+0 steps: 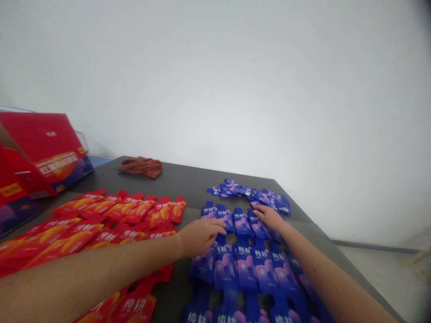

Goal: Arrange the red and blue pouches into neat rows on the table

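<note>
My left hand (201,236) reaches over the rows of purple-blue spouted pouches (247,268), fingers slightly bent and apart, its tips at a pouch (225,218) in the upper row. Farther right, my right hand (272,219) rests its fingertips near the top of another purple-blue pouch (258,228) in that row, fingers loosely spread. Neither hand visibly lifts a pouch. Behind them lies a jumbled heap of the same pouches (269,198). Red pouches with orange fruit pictures (160,213) lie in rows to the left, partly hidden by my left forearm.
A red and purple printed carton (63,157) stands at the far left, with an opening on its side. A crumpled brown cloth (141,166) lies toward the back of the dark grey table (188,176). Behind is a white wall (215,89); the table's right edge slopes past my right arm.
</note>
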### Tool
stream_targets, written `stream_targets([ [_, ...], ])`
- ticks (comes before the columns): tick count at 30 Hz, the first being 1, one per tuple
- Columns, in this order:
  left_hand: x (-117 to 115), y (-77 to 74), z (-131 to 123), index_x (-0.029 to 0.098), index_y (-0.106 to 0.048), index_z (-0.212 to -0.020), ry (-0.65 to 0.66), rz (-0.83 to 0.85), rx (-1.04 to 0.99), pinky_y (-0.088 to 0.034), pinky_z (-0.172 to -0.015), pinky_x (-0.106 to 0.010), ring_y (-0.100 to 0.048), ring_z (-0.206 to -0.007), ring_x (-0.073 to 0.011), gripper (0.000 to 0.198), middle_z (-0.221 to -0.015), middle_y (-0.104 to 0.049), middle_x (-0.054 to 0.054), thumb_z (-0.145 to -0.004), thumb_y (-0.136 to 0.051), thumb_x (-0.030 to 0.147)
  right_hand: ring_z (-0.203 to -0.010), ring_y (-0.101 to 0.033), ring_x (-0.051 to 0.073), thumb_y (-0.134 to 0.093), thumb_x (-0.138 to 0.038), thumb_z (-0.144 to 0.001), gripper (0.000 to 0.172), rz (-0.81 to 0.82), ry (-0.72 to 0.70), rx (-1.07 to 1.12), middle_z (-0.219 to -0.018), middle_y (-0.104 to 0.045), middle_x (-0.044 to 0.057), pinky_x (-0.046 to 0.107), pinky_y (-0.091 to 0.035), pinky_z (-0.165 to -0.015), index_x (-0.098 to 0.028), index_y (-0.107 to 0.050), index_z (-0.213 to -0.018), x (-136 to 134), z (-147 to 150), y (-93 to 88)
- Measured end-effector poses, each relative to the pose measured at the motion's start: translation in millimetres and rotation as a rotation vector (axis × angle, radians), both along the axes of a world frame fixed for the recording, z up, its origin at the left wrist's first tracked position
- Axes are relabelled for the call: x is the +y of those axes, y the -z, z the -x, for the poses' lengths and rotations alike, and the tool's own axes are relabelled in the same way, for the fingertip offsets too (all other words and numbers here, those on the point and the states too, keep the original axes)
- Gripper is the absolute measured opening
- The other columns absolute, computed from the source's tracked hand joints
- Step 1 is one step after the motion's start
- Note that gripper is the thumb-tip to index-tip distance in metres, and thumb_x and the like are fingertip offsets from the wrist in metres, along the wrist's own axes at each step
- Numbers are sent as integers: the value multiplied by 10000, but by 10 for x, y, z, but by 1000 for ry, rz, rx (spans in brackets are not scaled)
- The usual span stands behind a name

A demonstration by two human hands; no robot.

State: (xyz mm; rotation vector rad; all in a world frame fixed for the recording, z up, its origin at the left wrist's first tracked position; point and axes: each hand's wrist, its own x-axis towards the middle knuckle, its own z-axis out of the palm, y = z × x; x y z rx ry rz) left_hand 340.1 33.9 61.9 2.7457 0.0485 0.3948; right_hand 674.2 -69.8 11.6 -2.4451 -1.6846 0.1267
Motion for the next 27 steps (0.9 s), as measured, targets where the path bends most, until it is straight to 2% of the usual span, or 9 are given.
stream_targets([
  [3, 6, 4, -13, 199, -664, -1094, -10, 2, -13, -431, -1015, -297, -586, -1119, -169, 369, -1237, -624, -43, -809, -458, 87, -1154, -506, 210, -491, -368, -964, 348, 25, 188, -96, -1249, -521, 102, 441, -411, -999, -146, -543, -1227, 101, -91, -76],
  [5, 7, 7, -13, 204, -663, -1095, -14, 9, -6, -429, -1016, -295, -583, -1125, -169, 373, -1242, -621, -41, -810, -456, 83, -1099, -536, 202, -502, -391, -956, 355, 72, 255, -141, -1198, -545, 96, 431, -439, -964, -143, -551, -1206, 186, -91, -95],
  [9, 18, 20, 13, 208, -662, -1098, -18, 20, 22, -433, -1012, -297, -575, -1141, -175, 366, -1265, -606, -37, -817, -458, 90, -997, -575, 180, -533, -403, -939, 339, 177, 323, -216, -1082, -584, 79, 397, -482, -895, -122, -580, -1122, 334, 23, -87],
  [13, 54, 33, 51, 208, -661, -1095, -27, 16, 18, -432, -1012, -287, -571, -1143, -171, 360, -1268, -601, -34, -822, -457, 90, -966, -582, 164, -530, -372, -946, 300, 215, 343, -296, -1062, -589, 77, 370, -493, -877, -116, -589, -1089, 368, 113, -119],
  [16, 88, 38, 65, 206, -665, -1080, -25, 21, 0, -433, -1009, -277, -569, -1141, -163, 358, -1245, -613, -34, -825, -445, 84, -959, -586, 165, -531, -372, -945, 304, 214, 340, -363, -1046, -594, 78, 370, -496, -871, -109, -590, -1085, 293, 115, -248],
  [23, 82, 52, 59, 208, -663, -1084, -19, 25, -21, -432, -1013, -285, -571, -1141, -169, 367, -1247, -612, -38, -817, -449, 77, -899, -607, 159, -517, -371, -953, 298, 195, 372, -521, -956, -620, 79, 349, -506, -830, -101, -610, -1038, -134, 122, -756],
  [25, 49, 53, 63, 204, -661, -1083, -16, 29, -19, -441, -1004, -289, -578, -1132, -177, 361, -1260, -605, -43, -807, -465, 76, -884, -613, 161, -521, -357, -951, 286, 204, 371, -551, -920, -626, 79, 348, -505, -822, -92, -621, -998, -279, 192, -817],
  [27, 8, 50, 71, 203, -661, -1081, -14, 30, -16, -445, -999, -296, -581, -1127, -185, 355, -1265, -602, -43, -806, -475, 79, -879, -614, 160, -529, -332, -948, 266, 218, 342, -564, -906, -630, 83, 344, -502, -822, -85, -629, -964, -407, 299, -795],
])
